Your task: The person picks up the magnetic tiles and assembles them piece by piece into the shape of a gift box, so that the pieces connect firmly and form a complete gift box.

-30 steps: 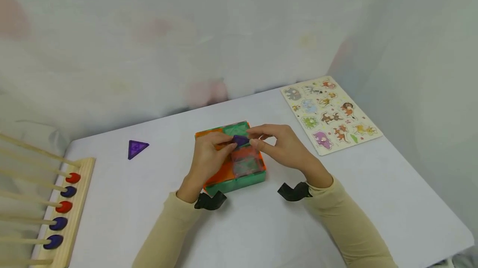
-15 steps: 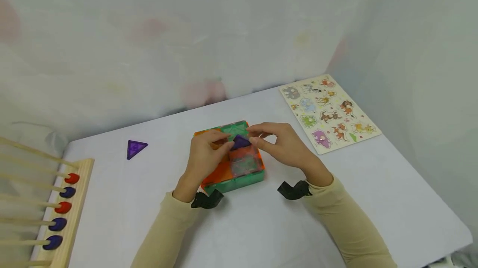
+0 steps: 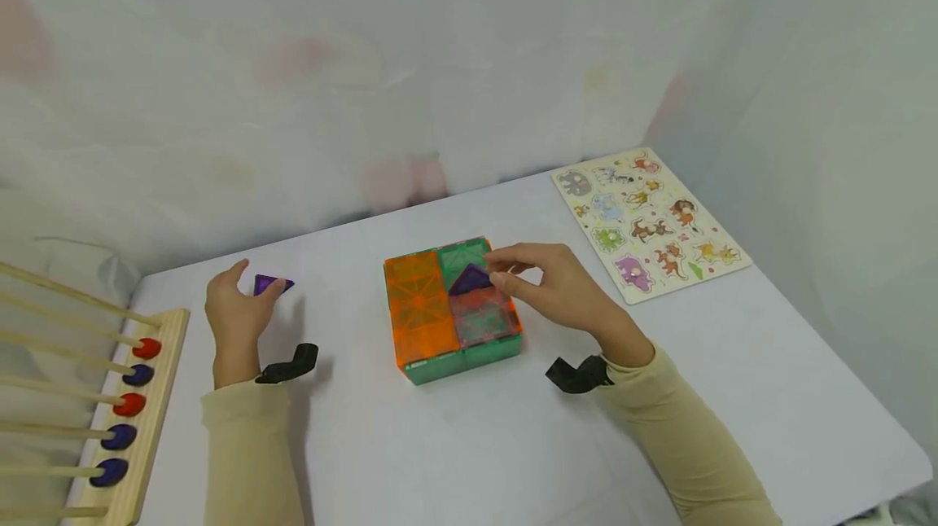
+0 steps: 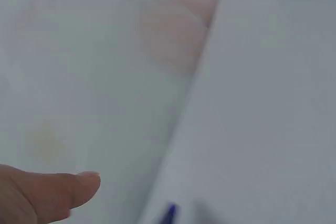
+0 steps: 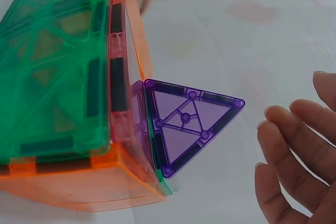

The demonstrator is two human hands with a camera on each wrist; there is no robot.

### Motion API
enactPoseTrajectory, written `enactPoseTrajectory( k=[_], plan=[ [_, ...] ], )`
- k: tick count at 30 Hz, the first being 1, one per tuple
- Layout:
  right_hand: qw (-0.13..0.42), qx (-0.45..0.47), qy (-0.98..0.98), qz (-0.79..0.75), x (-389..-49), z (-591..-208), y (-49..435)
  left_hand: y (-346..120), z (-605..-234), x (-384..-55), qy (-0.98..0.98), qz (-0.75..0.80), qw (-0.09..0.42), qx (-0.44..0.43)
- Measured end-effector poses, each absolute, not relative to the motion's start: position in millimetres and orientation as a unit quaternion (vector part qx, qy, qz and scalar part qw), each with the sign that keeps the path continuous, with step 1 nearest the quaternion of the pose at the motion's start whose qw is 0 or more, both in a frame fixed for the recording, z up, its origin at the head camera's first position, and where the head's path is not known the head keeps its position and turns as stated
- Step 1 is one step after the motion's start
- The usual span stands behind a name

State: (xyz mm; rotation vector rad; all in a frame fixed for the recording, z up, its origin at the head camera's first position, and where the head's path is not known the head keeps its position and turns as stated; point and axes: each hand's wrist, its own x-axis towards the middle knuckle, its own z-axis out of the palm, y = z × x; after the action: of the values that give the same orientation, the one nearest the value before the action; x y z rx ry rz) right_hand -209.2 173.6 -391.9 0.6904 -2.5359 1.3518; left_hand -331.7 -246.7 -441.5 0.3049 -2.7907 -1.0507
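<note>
A flat box of magnetic tiles [image 3: 421, 306] stands mid-table, with orange, green and pinkish-red tiles on top and green along the front. One purple triangle magnetic tile [image 5: 184, 121] stands on edge upon it. My right hand [image 3: 553, 286] is beside that triangle; the right wrist view shows its relaxed fingers [image 5: 286, 150] a small gap away from the tile. Over on the left, my left hand [image 3: 238, 306] spreads thumb and fingers around a second purple triangle tile [image 3: 267, 285], whose near part the thumb hides. Only a blurred purple tip [image 4: 169, 214] of it shows in the left wrist view.
A wooden bead rack [image 3: 157, 420] with red and blue beads on rods stands at the left edge. An animal peg puzzle board [image 3: 652, 225] lies at the back right. A pale patterned cloth [image 3: 352, 86] hangs behind the white table [image 3: 469, 453].
My left hand has left the tile box and moved left to the loose purple triangle. The other triangle now stands on the box without the left hand; the right hand stays beside it.
</note>
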Motion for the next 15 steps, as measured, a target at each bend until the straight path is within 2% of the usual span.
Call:
enactPoseTrajectory(
  k=[3, 7, 15],
  plan=[
    [0.091, 0.231, -0.855, 0.455, -209, -393, 174, -265, -469, -344, -0.945, -0.311, 0.041, 0.092],
    [0.088, 0.228, -0.856, 0.456, -210, -394, 174, -275, -496, -354, -0.959, -0.277, 0.023, 0.057],
    [0.086, 0.233, -0.857, 0.451, -211, -394, 174, -272, -499, -358, -0.959, -0.278, 0.006, 0.055]
  ],
)
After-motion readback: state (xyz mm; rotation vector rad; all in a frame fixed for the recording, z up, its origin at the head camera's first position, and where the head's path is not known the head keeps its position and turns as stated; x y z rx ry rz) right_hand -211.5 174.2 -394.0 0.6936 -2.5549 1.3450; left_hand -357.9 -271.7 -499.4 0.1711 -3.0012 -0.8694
